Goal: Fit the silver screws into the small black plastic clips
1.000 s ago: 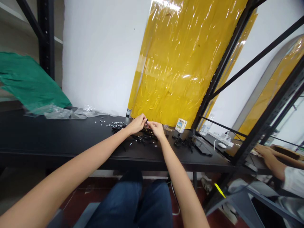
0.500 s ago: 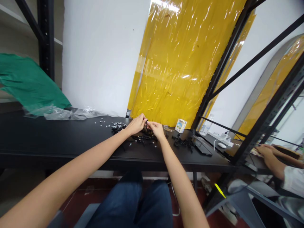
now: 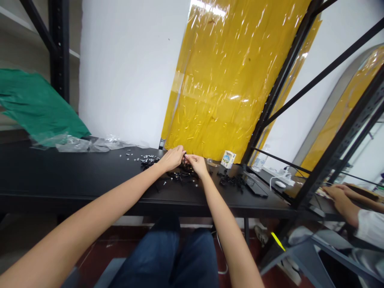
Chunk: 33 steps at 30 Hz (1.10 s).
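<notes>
Above the black table, my left hand (image 3: 174, 157) and my right hand (image 3: 196, 163) meet fingertip to fingertip. Between them is a small black part (image 3: 185, 158), too small to name more closely. Both hands are closed in a pinch on it. Beneath and around them lies a heap of small black parts (image 3: 181, 175), some with brass-coloured bits. Silver screws (image 3: 148, 157) are scattered left of my left hand, beside more black pieces (image 3: 147, 164). A second group of black parts (image 3: 231, 180) lies right of my right hand.
A small white box (image 3: 228, 159) stands by the yellow plastic curtain (image 3: 222, 88). A dark flat phone-like slab (image 3: 256, 187) lies at the right. Clear plastic bags (image 3: 84, 144) and green sheeting (image 3: 39, 104) are at the left. Beyond the black rack post (image 3: 312, 180), another person's hands (image 3: 337, 193) work.
My hands stay almost in place, with the left fingertips slightly lower. The small black part remains between them. The other person's arm has shifted slightly.
</notes>
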Motion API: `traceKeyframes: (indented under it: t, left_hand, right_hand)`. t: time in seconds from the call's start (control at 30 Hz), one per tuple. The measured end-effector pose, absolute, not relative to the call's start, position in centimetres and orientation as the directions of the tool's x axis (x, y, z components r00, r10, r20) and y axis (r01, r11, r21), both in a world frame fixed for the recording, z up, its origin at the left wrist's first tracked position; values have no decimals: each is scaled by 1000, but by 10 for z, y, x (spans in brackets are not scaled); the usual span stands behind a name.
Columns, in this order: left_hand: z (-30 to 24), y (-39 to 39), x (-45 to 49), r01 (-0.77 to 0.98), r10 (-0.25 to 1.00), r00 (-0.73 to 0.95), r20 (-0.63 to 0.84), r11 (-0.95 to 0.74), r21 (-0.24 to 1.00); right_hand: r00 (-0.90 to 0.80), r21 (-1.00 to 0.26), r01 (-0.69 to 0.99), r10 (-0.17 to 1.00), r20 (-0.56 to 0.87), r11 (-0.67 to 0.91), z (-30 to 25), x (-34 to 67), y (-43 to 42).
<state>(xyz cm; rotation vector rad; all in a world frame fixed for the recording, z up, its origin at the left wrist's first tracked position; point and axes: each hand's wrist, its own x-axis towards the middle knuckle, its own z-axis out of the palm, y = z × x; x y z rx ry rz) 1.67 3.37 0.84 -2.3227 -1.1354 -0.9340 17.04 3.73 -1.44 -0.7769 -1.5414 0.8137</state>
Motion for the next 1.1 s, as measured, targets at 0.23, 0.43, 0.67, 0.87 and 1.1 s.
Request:
traceKeyframes:
  t: [0.23, 0.43, 0.67, 0.87, 1.1]
  left_hand:
    - [7, 31, 17, 812, 538, 449, 713, -579, -74]
    - [11, 29, 16, 807, 503, 473, 724, -578, -125]
    - [9, 32, 14, 803, 491, 431, 757, -591, -73]
    - [7, 33, 15, 667, 546, 363, 755, -718, 199]
    - [2, 46, 15, 496, 619, 193, 762, -731, 468]
  right_hand:
    - [-122, -844, 27, 839, 530, 536, -14, 170, 36]
    - [-136, -854, -12, 845, 517, 520, -13, 170, 34]
    - [-173, -864, 1, 851, 496, 504, -12, 169, 30]
    - [-145, -866, 7, 858, 494, 500, -9, 169, 27]
    - [-74, -864, -14, 861, 503, 504, -8, 170, 30]
